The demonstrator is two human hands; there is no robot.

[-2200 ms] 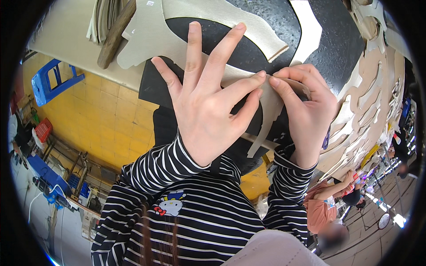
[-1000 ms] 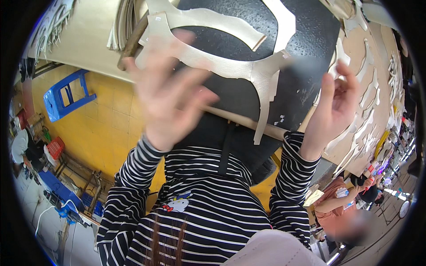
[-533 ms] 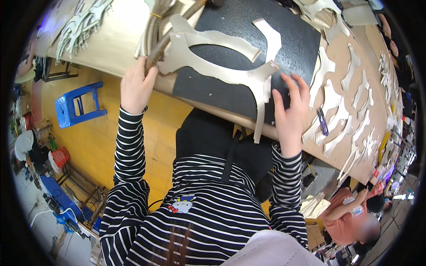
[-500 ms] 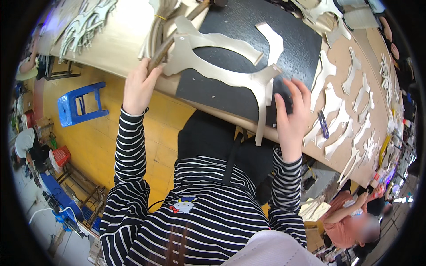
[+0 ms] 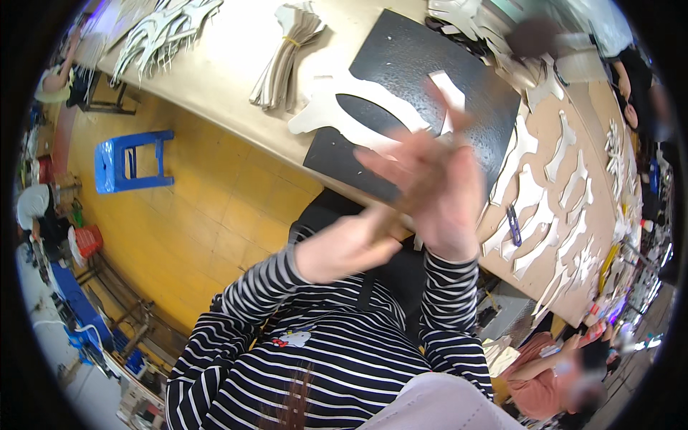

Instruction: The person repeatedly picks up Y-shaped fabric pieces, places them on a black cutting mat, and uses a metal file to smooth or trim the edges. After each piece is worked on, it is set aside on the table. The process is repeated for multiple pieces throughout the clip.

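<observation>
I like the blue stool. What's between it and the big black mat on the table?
In the head view, yellow tiled floor and the table's pale edge lie between the blue stool and the black mat.

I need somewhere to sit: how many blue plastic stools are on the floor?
1. The blue plastic stool stands on the yellow floor, left of the workbench. Others may be hidden beyond the picture's rim.

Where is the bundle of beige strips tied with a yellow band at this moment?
In the head view the bundle of beige strips lies on the tan table, upper left of centre, just left of the black mat and the pale cut-out piece.
</observation>
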